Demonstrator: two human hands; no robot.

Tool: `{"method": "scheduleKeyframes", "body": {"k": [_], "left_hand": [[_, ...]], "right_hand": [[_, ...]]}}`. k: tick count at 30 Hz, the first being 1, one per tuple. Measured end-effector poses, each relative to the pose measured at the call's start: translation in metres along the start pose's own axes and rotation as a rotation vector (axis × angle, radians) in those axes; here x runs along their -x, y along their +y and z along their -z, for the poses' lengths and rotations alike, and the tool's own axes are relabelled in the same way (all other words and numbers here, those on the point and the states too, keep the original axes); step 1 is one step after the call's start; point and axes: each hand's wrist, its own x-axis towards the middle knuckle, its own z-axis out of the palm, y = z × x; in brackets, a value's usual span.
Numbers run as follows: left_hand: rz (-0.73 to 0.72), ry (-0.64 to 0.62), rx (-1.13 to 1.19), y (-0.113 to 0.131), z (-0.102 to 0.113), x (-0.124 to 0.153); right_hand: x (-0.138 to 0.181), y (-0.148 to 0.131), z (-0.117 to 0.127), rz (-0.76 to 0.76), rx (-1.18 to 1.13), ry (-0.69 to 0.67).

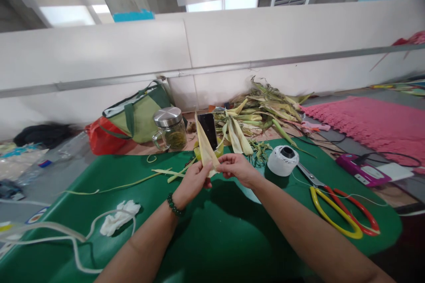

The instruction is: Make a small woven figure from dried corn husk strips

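A pale yellow corn husk (206, 146) stands upright between my hands, its pointed tip at the top. My left hand (192, 177), with a green bead bracelet on the wrist, pinches the husk's lower end. Fingers of my right hand (237, 169) close on the same lower end from the other side. Just behind the husk a dark phone (207, 129) leans upright in a yellow holder. More pale husks (239, 136) lie a little beyond my right hand, beside small green scraps (260, 152).
A white thread spool (279, 162) and large red-and-yellow scissors (341, 208) lie right on the green mat (232, 243). Left are a glass mug (174, 135), crumpled tissue (120, 218) and a white cable (75, 247). A husk pile (272, 104) and green bag (142, 112) sit behind.
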Motion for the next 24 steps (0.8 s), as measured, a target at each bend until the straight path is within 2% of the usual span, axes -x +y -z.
{"method": "scheduleKeyframes", "body": {"k": [6,15,24], "left_hand": [[-0.027,-0.082,-0.072,-0.0002,0.0045,-0.0004],[-0.023,-0.088,-0.063,0.0039,0.0021,0.0003],[-0.006,-0.076,-0.046,0.0052,0.0002,0.0012]], "right_hand": [[-0.0002,0.0001,0.0029,0.042,0.018,0.011],[0.0016,-0.0001,0.0020,-0.061,0.119,-0.060],[0.0013,0.0002,0.0030,-0.027,0.180,-0.077]]}}
